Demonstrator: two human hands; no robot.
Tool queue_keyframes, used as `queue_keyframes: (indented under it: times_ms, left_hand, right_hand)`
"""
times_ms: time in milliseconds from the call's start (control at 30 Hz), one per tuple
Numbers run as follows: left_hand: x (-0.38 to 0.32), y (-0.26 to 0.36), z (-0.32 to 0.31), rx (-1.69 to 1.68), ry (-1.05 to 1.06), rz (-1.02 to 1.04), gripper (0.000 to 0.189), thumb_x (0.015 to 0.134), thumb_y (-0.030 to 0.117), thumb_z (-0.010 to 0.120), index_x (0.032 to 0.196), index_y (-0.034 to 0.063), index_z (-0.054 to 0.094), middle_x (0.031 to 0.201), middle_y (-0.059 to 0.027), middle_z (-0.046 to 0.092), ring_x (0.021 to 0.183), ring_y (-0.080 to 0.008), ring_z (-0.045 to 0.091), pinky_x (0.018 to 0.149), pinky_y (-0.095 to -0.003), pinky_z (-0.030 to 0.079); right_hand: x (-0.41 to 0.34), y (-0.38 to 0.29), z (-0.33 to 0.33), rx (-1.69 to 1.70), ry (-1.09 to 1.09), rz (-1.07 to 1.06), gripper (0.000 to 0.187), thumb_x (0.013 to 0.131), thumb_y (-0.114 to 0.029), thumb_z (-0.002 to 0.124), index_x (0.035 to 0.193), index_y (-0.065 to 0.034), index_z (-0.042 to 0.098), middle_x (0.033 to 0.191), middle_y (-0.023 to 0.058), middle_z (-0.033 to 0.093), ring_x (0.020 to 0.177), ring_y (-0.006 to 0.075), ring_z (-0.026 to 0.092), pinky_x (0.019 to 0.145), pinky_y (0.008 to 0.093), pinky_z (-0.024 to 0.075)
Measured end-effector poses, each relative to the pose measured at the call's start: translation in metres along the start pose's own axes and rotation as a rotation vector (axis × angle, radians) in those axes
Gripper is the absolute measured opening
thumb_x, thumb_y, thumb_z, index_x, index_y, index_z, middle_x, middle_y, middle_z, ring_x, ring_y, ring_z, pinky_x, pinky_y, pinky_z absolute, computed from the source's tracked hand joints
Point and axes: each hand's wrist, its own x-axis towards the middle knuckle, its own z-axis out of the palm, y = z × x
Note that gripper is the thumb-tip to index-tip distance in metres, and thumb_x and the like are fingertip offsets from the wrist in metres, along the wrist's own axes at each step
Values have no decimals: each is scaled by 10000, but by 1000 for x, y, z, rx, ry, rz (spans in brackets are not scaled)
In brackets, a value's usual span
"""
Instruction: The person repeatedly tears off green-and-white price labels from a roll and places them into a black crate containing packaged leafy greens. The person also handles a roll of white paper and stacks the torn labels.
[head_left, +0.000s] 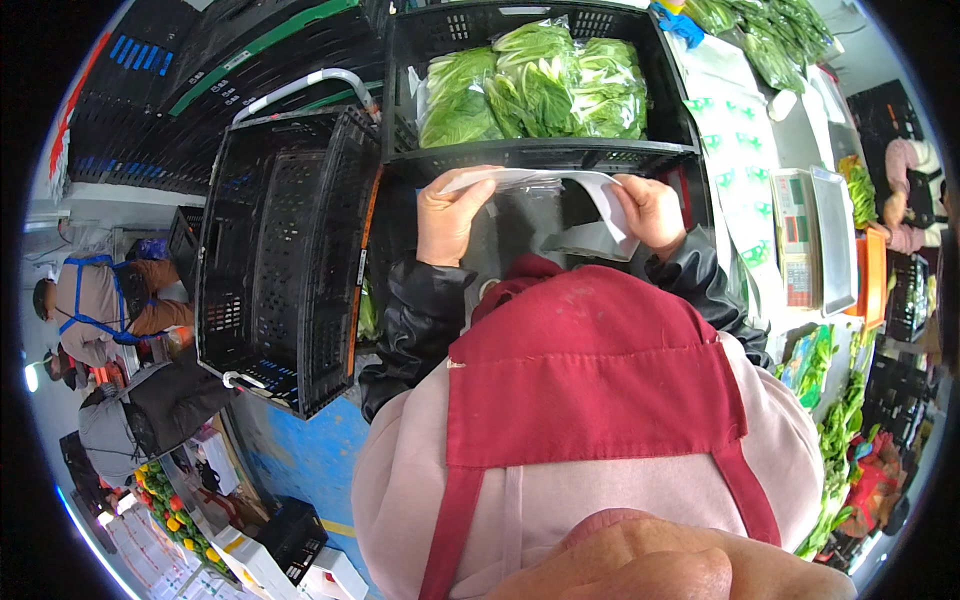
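Note:
Stretched between my two hands is a strip of white paper (589, 186), bowed and curling down at its right end. My left hand (456, 214) pinches one end between thumb and fingers. The other end is gripped by my right hand (652, 214). Just beyond my hands stands a black plastic crate (637, 150) holding several clear bags of green leafy vegetables (532, 90). Below the strip, another pale sheet (592, 241) hangs or lies near my red apron; its far part is hidden.
An empty black crate (292, 247) stands tilted at the left beside a curved metal handle (315, 75). To the right are a label sheet with green prints (739, 165), a weighing scale (799, 240), an orange tray (871, 277) and loose greens (836, 450). Other people work on both sides.

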Motion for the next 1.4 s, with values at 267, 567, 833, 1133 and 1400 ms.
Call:
queue_keyframes:
  times_ms: [267, 567, 833, 1133, 1400]
  left_hand:
    - [-1, 11, -15, 91, -130, 162, 113, 807, -45, 613, 906, -3, 647, 1027, -133, 644, 958, -207, 616, 873, -323, 481]
    - [-5, 2, -13, -24, 53, 92, 123, 850, 6, 609, 972, 18, 623, 1000, -92, 643, 912, -161, 615, 824, -299, 502]
    - [-6, -6, -2, -249, 44, -52, 170, 920, 86, 524, 1076, 42, 576, 1037, -94, 628, 924, -193, 623, 828, -343, 520]
    - [-14, -17, 12, -246, -22, -156, 189, 933, 89, 501, 1057, -14, 599, 996, -82, 640, 877, -168, 630, 737, -296, 532]
    - [-14, -17, 14, -201, -14, -176, 191, 933, 83, 498, 1065, -15, 596, 1009, -87, 638, 874, -169, 630, 747, -299, 530]
  right_hand:
    - [1, 10, -26, -308, 132, -173, 202, 755, -64, 613, 953, -99, 609, 682, 46, 578, 589, 237, 558, 568, 337, 433]
    - [-3, 2, -28, 136, -233, 135, 130, 883, -153, 570, 855, -34, 614, 648, 83, 585, 585, 208, 604, 555, 310, 480]
    - [-13, -4, -9, 703, -551, 406, 230, 941, -197, 528, 842, 0, 590, 651, -46, 505, 621, 25, 428, 543, 229, 392]
    - [-17, -2, 3, 821, -578, 410, 238, 949, -226, 518, 843, -24, 584, 662, -72, 463, 609, 18, 379, 530, 205, 346]
    - [-20, -2, 10, 866, -573, 459, 239, 954, -222, 507, 892, -6, 591, 696, -75, 477, 633, 22, 388, 552, 205, 353]
